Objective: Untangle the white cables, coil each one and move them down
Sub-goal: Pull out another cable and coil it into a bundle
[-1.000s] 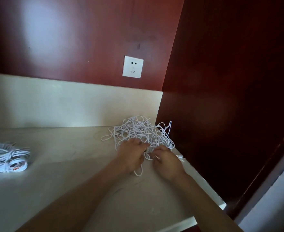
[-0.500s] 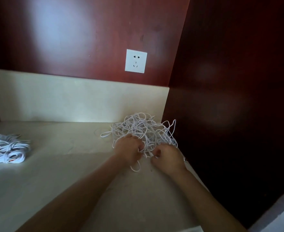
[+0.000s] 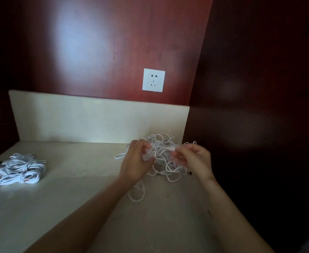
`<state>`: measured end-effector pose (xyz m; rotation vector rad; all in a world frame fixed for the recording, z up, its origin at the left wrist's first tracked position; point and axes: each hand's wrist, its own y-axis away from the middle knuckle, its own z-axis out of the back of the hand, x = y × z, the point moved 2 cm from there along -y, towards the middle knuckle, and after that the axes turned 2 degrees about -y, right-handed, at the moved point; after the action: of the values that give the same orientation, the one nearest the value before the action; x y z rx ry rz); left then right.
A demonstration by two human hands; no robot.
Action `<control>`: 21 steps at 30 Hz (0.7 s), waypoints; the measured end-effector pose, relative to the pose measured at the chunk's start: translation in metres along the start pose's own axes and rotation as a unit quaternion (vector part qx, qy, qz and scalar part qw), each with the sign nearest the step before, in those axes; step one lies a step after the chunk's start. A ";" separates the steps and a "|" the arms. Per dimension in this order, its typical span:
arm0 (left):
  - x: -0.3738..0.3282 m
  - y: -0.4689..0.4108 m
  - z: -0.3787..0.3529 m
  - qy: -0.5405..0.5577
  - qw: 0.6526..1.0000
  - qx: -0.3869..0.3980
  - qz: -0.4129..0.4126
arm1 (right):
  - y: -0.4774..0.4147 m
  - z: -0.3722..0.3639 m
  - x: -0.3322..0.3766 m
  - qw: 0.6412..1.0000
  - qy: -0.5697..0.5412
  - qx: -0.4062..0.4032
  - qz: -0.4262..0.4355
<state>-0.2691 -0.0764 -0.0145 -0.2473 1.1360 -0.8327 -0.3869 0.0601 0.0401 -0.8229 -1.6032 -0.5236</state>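
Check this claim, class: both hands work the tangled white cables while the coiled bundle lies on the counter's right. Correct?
No. The head view shows the coiled bundle on the left of the counter; the left hand and right hand do work the tangled white cables.

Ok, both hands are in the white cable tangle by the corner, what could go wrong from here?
1. The left hand and right hand both hold strands of the tangle of thin white cables; pulling them apart hard could tighten knots rather than free them.
2. A loose white loop trails on the beige counter beside the left forearm; it might snag if the tangle is lifted.
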 end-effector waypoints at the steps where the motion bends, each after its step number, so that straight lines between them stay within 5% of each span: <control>1: -0.007 -0.003 0.007 0.039 0.999 -0.025 -0.002 | 0.002 -0.005 0.007 0.998 -0.054 0.013 -0.001; 5: -0.041 -0.016 0.048 0.164 0.983 -0.083 0.016 | 0.007 -0.033 0.024 0.988 -0.147 0.047 0.010; 8: -0.063 -0.028 0.074 0.186 0.980 0.021 0.067 | 0.009 -0.058 0.030 0.985 -0.152 0.067 0.052; 15: -0.051 -0.033 0.108 0.166 0.951 0.143 0.216 | 0.028 -0.090 0.011 0.957 0.063 0.175 0.222; 19: -0.030 -0.021 0.114 0.146 0.957 0.149 0.201 | 0.022 -0.102 -0.001 0.947 0.113 0.126 0.272; 21: -0.026 -0.014 0.118 0.092 0.967 0.151 0.183 | 0.026 -0.117 -0.011 0.939 0.139 0.166 0.267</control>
<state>-0.1771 -0.0946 0.0628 0.2924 1.1634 -0.6943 -0.2904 -0.0105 0.0500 -0.8389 -1.1024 0.0257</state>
